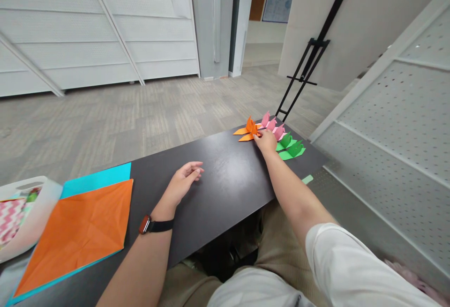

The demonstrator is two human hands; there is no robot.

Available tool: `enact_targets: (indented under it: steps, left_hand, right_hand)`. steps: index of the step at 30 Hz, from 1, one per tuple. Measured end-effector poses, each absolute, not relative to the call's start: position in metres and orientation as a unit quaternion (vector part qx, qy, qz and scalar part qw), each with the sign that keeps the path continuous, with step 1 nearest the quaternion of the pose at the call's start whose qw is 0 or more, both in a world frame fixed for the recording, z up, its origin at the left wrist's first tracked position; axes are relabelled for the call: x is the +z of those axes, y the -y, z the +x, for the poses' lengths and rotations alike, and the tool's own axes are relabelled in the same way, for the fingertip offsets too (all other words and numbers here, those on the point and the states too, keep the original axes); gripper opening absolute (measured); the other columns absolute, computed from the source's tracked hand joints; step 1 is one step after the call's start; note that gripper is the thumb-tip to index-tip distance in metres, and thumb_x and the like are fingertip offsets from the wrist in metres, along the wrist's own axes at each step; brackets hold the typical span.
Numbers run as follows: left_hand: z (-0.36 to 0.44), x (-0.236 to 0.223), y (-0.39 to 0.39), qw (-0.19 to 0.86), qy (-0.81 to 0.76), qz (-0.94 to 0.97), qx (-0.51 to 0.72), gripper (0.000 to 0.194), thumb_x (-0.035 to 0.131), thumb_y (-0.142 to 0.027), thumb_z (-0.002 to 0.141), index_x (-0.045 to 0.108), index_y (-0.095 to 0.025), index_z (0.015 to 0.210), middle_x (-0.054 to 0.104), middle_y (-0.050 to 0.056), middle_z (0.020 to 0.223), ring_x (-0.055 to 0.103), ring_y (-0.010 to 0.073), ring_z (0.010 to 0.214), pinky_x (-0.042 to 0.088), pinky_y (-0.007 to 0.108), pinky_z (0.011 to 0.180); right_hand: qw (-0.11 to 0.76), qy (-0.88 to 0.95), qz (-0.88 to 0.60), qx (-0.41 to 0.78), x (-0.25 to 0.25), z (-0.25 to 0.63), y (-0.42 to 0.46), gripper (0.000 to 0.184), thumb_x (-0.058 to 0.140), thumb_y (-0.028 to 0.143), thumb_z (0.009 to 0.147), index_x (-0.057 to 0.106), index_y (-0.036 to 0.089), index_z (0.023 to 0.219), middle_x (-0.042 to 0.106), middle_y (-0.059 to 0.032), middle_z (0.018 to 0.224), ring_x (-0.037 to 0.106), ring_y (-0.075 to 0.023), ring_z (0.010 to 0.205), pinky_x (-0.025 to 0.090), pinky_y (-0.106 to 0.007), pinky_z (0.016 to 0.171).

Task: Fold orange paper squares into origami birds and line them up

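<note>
My left hand (184, 178) hovers over the middle of the dark table, fingers loosely stretched out and holding nothing; a smartwatch is on that wrist. At the table's far right end, my right hand (266, 142) has its fingers closed at the nearer orange origami piece (253, 130). Part of that piece is hidden behind the fingertips. Just beyond it stands another orange origami piece (249, 124). Several pink origami pieces (272, 124) and green origami pieces (294, 149) stand beside and behind the right hand, with upright folded tops and flat pointed bases.
Orange paper (84, 232) lies creased over blue paper (101, 178) on the left of the black table (225, 175). A white basket (49, 199) with patterned paper stands beyond. A pale green strip (307, 179) lies near the right edge. A black stand (302, 80) rises behind.
</note>
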State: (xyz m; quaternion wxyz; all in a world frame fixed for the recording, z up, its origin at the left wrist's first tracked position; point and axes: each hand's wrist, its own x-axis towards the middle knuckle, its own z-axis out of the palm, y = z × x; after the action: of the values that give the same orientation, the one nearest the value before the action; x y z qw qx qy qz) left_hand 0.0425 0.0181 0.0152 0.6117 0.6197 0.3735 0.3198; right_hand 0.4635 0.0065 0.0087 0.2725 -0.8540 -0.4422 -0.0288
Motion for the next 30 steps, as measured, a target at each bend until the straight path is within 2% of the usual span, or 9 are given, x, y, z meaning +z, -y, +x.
enact_targets:
  steps: [5, 9, 23, 30]
  left_hand:
    - [0.042, 0.012, -0.020, 0.609, -0.369, 0.625, 0.319, 0.045, 0.074, -0.044, 0.085, 0.071, -0.019, 0.122, 0.076, 0.009, 0.105, 0.068, 0.0190, 0.087, 0.056, 0.035, 0.080]
    - [0.042, 0.011, -0.020, 0.610, -0.372, 0.627, 0.313, 0.044, 0.074, -0.042, 0.084, 0.071, -0.018, 0.122, 0.075, 0.008, 0.105, 0.067, 0.0187, 0.086, 0.056, 0.034, 0.079]
    - [0.043, 0.019, -0.016, 0.622, -0.353, 0.627, 0.309, 0.045, 0.077, -0.042, 0.083, 0.071, -0.019, 0.121, 0.074, 0.007, 0.105, 0.066, 0.0173, 0.087, 0.056, 0.033, 0.080]
    - [0.041, 0.016, -0.015, 0.607, -0.337, 0.655, 0.297, 0.050, 0.081, -0.047, 0.083, 0.071, -0.022, 0.125, 0.075, 0.009, 0.112, 0.070, 0.0222, 0.101, 0.057, 0.039, 0.092]
  right_hand:
    - [0.292, 0.404, -0.865, -0.059, 0.004, 0.459, -0.003, 0.028, 0.071, 0.040, 0.091, 0.083, 0.024, 0.111, 0.073, -0.0108, 0.116, 0.067, -0.0253, 0.101, 0.051, -0.034, 0.087]
    - [0.269, 0.398, -0.875, -0.059, 0.006, 0.456, -0.004, 0.023, 0.070, 0.039, 0.093, 0.085, 0.027, 0.105, 0.072, -0.0097, 0.115, 0.066, -0.0256, 0.099, 0.051, -0.037, 0.087]
    - [0.252, 0.407, -0.875, -0.074, -0.003, 0.462, -0.008, 0.027, 0.068, 0.039, 0.093, 0.085, 0.027, 0.112, 0.069, -0.0106, 0.120, 0.067, -0.0272, 0.103, 0.052, -0.040, 0.093]
    - [0.283, 0.412, -0.863, -0.075, 0.005, 0.455, -0.001, 0.025, 0.070, 0.041, 0.092, 0.083, 0.026, 0.107, 0.070, -0.0095, 0.121, 0.068, -0.0257, 0.104, 0.054, -0.036, 0.090]
